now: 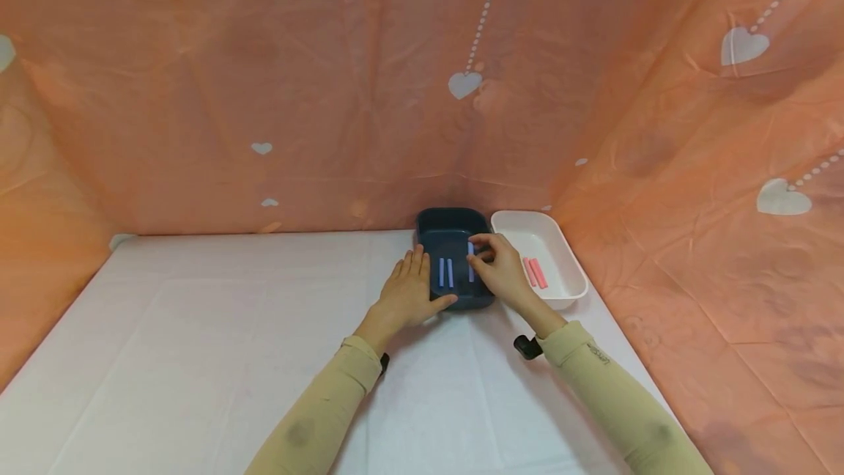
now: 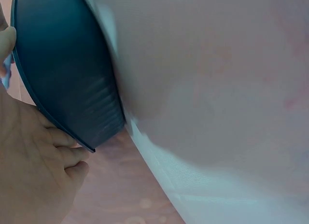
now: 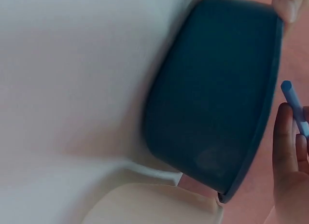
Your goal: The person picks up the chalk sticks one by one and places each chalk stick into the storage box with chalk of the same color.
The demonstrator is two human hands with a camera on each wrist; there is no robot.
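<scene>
My right hand (image 1: pixel 506 273) pinches a blue chalk stick (image 1: pixel 471 271) between thumb and fingers, above the right side of a dark blue tray (image 1: pixel 453 218). In the right wrist view, the held chalk (image 3: pixel 291 99) is tilted and sits higher than the tray rim. Two more blue chalk sticks (image 1: pixel 445 273) lie side by side in the tray. My left hand (image 1: pixel 405 295) rests along the tray's left rim, fingers straight and thumb spread toward the front edge. The left wrist view shows the left-hand fingers (image 2: pixel 60 137) against the tray's outer edge.
Close against the dark tray's right side stands a white tray (image 1: pixel 570 270) with pink chalk sticks (image 1: pixel 538 273) in it, partly hidden by my right hand. A white cloth (image 1: pixel 198 343) covers the table. Orange curtains with hearts (image 1: pixel 330 94) rise behind and at both sides.
</scene>
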